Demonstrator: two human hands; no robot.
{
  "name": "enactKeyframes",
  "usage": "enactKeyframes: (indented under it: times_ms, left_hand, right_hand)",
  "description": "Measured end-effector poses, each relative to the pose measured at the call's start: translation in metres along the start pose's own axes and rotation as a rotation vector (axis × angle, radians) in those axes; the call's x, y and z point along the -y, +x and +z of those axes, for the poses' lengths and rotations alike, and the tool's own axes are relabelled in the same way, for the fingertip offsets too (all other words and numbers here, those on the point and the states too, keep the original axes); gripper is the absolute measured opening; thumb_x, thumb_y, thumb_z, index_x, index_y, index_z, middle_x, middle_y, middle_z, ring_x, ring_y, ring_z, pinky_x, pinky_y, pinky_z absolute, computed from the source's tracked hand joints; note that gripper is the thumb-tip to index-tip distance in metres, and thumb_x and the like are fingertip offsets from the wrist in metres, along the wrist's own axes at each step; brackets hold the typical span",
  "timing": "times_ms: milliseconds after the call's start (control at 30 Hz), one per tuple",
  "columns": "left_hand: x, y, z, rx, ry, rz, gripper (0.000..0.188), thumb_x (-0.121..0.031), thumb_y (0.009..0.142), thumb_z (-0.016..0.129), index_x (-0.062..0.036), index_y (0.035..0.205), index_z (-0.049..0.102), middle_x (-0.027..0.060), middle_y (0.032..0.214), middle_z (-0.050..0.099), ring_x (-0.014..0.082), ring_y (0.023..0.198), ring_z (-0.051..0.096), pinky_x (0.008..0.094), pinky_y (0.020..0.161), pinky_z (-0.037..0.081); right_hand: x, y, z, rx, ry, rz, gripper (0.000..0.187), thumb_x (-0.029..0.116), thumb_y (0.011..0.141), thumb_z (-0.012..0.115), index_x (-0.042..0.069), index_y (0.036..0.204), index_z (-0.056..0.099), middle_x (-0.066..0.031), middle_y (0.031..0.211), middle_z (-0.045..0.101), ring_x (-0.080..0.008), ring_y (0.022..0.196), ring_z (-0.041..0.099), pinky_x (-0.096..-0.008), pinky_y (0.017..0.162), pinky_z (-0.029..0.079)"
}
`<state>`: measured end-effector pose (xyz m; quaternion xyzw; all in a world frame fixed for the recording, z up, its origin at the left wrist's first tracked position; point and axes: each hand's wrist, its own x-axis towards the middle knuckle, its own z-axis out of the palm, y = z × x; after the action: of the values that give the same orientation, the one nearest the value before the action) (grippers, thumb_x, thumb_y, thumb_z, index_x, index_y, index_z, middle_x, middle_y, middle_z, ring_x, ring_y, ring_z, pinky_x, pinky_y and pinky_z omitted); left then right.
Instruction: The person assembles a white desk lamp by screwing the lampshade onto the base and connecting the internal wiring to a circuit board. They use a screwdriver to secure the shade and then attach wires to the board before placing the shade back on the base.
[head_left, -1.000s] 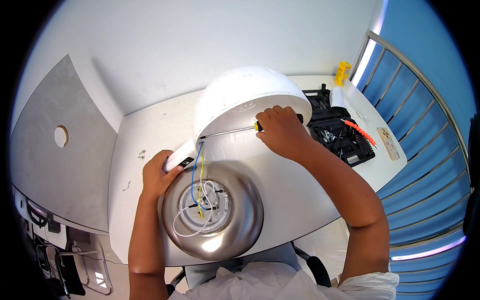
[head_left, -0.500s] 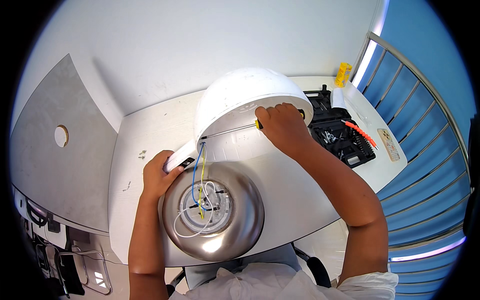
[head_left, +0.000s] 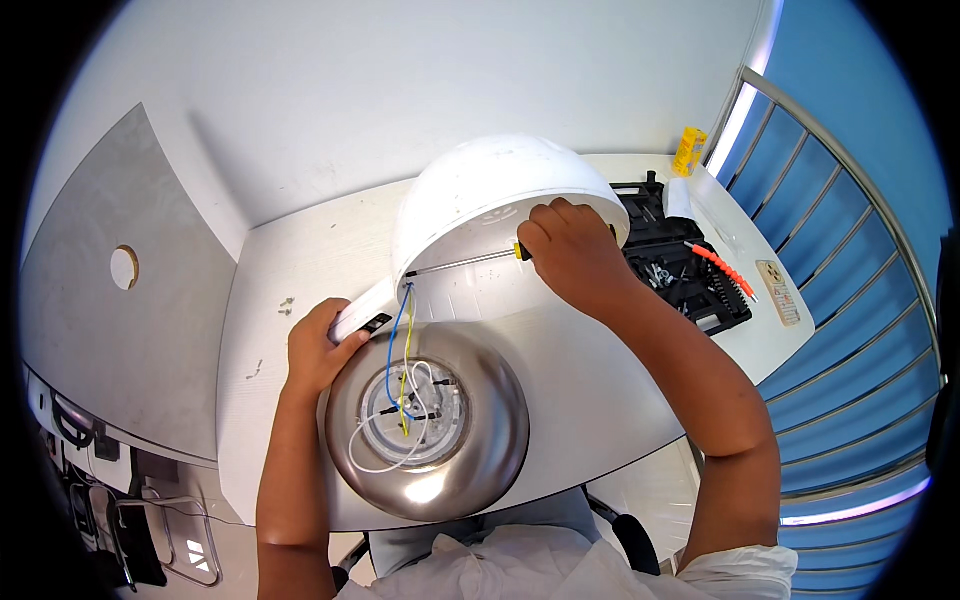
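My left hand (head_left: 322, 347) is closed around the white handle (head_left: 362, 314) of a dome-shaped plastic housing (head_left: 500, 172), which stands tilted with its hollow side facing me. A screwdriver (head_left: 470, 262) with a black and yellow grip is held in my right hand (head_left: 575, 250). Its shaft runs across the housing's opening, and the tip meets the inner rim beside the handle's base. Closer to me a metal pot (head_left: 500, 420) lies upside down, its round base showing. Blue, yellow-green and white wires (head_left: 391, 352) join that base to the housing near the handle.
An open black tool case (head_left: 715, 318) lies right of the housing, with an orange flexible shaft (head_left: 722, 268) across it. Behind stands a yellow box (head_left: 689, 152). Small screws (head_left: 287, 305) lie on the table's left. A grey panel (head_left: 110, 330) borders the left, metal railing (head_left: 850, 165) the right.
My right hand has shifted very slightly right, its grip on the screwdriver turned a little. The screwdriver tip stays at the same spot on the housing, and my left hand keeps its hold.
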<state>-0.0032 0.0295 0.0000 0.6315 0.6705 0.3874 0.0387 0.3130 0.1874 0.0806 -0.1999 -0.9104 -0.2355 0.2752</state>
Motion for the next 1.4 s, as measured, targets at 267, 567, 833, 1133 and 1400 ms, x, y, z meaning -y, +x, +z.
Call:
enactKeyframes:
  times_ms: [267,567,833,1133,1400]
  left_hand:
    - [-0.002,0.0,-0.002,0.02,-0.008,-0.026,0.042,-0.033,0.071,0.075,-0.0048,0.099,0.063,0.0133,0.087,0.065,0.0303,0.078,0.063,0.0353,0.071,0.048]
    - [-0.004,0.0,-0.004,0.037,0.026,-0.001,0.043,-0.035,0.071,0.074,-0.0055,0.1,0.063,0.0126,0.087,0.066,0.0317,0.08,0.063,0.0375,0.071,0.049]
    - [-0.003,0.001,-0.004,0.025,0.059,0.033,0.043,-0.035,0.071,0.074,-0.0067,0.1,0.062,0.0114,0.088,0.066,0.0311,0.079,0.063,0.0377,0.069,0.048]
    - [-0.004,0.0,-0.004,0.034,0.06,0.017,0.041,-0.035,0.072,0.074,-0.0081,0.101,0.063,0.0109,0.089,0.066,0.0312,0.079,0.064,0.0379,0.07,0.049]
    - [-0.004,0.002,-0.003,0.046,0.051,0.022,0.041,-0.035,0.072,0.074,-0.0081,0.101,0.063,0.0111,0.089,0.067,0.0313,0.079,0.064,0.038,0.07,0.049]
  right_hand:
    - [0.008,0.009,-0.011,0.571,0.101,0.256,0.018,0.012,0.078,0.063,0.007,0.09,0.051,-0.0061,0.073,0.06,-0.0298,0.064,0.059,-0.038,0.068,0.045]
    - [0.004,-0.002,-0.012,0.362,0.248,0.139,0.023,0.02,0.078,0.069,0.006,0.089,0.055,-0.0119,0.087,0.059,-0.0309,0.083,0.058,-0.0414,0.072,0.044]
    - [0.004,0.013,-0.02,0.431,0.009,0.152,0.026,0.018,0.076,0.071,0.008,0.09,0.052,-0.0075,0.087,0.058,-0.025,0.08,0.058,-0.0373,0.066,0.044]
    - [0.001,-0.002,-0.011,0.232,0.075,0.077,0.025,0.016,0.075,0.072,0.008,0.092,0.054,-0.008,0.093,0.057,-0.0254,0.088,0.056,-0.0384,0.074,0.042]
    - [-0.003,0.005,-0.008,0.103,-0.064,0.014,0.016,0.014,0.077,0.065,0.01,0.088,0.053,-0.0061,0.078,0.058,-0.0249,0.075,0.06,-0.0369,0.069,0.045]
